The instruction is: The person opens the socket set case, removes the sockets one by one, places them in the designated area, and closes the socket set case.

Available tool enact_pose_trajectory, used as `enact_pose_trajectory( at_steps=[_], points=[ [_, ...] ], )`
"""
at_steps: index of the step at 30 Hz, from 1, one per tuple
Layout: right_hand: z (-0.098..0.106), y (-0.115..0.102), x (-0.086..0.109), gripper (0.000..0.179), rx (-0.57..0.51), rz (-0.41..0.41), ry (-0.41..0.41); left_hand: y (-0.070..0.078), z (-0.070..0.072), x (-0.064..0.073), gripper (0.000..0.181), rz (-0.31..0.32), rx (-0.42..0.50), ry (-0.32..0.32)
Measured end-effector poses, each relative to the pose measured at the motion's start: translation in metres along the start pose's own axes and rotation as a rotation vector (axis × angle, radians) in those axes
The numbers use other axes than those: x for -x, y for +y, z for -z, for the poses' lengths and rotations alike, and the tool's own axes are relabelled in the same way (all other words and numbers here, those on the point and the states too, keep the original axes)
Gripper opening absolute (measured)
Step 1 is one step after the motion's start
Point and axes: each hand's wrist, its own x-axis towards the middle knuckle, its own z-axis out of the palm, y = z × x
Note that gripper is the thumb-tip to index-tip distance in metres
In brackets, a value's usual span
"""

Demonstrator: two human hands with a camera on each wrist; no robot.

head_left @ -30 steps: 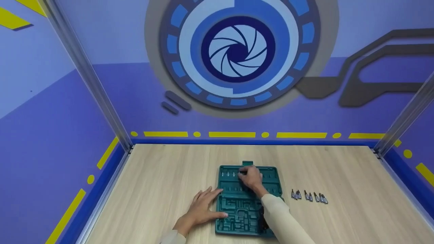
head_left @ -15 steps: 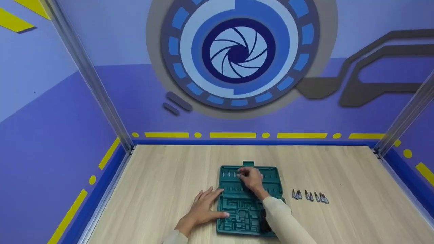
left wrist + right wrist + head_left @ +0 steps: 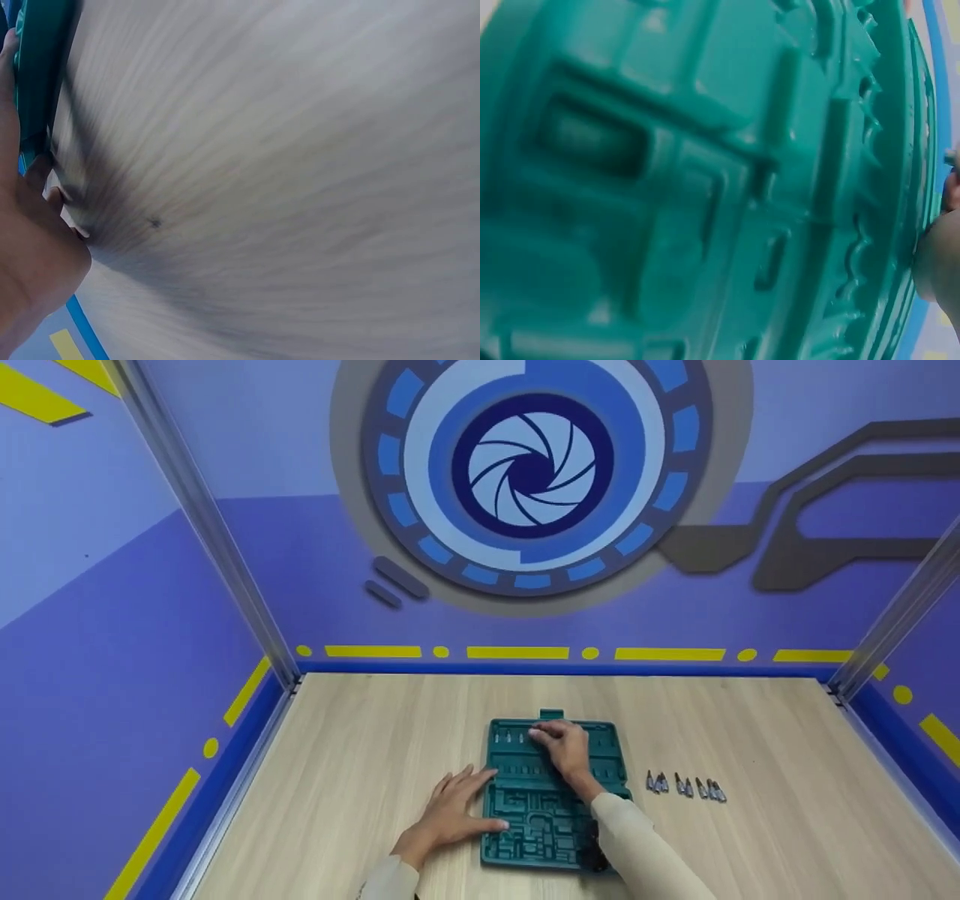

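Observation:
An open green tool case (image 3: 525, 791) lies on the table with its moulded compartments facing up. My left hand (image 3: 450, 814) rests along the case's left edge, fingers spread and thumb on the lower half. In the left wrist view, that hand (image 3: 37, 247) touches the green case wall (image 3: 37, 75). Over the top row of the upper half, my right hand (image 3: 566, 746) pinches a small screwdriver bit, mostly hidden by the fingertips. Just left of those fingertips, several silver bits (image 3: 508, 736) stand in the row. Only part of the right hand (image 3: 941, 255) shows in the right wrist view.
Several loose metal bits with dark tips (image 3: 686, 786) lie in small groups on the wooden table (image 3: 375, 735), right of the case. A black object (image 3: 592, 847) sits at the case's lower right, partly under the right sleeve. Blue-purple panels (image 3: 375, 622) surround the table.
My right hand shifts slightly at the top row, its back turning more upward and the fingers staying by the same slot. The left hand stays on the edge. The head view tilts a little.

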Motion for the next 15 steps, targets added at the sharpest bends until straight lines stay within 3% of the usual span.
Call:
enact_pose_trajectory(
  at_steps=[4, 7, 10, 15],
  points=[
    [0.012, -0.004, 0.002, 0.014, -0.035, -0.054, -0.027, 0.000, 0.000, 0.001, 0.095, -0.011, -0.002, -0.002],
    [0.027, -0.009, 0.005, 0.012, -0.047, -0.087, -0.092, 0.001, -0.001, 0.001, 0.096, -0.037, 0.001, 0.000],
    [0.044, -0.013, 0.009, 0.015, -0.100, -0.096, -0.208, 0.000, -0.001, 0.002, 0.097, -0.048, 0.007, 0.001],
    [0.074, -0.015, 0.022, 0.029, -0.227, -0.139, -0.471, 0.000, -0.001, 0.003, 0.097, -0.050, 0.007, 0.002]
  ],
)
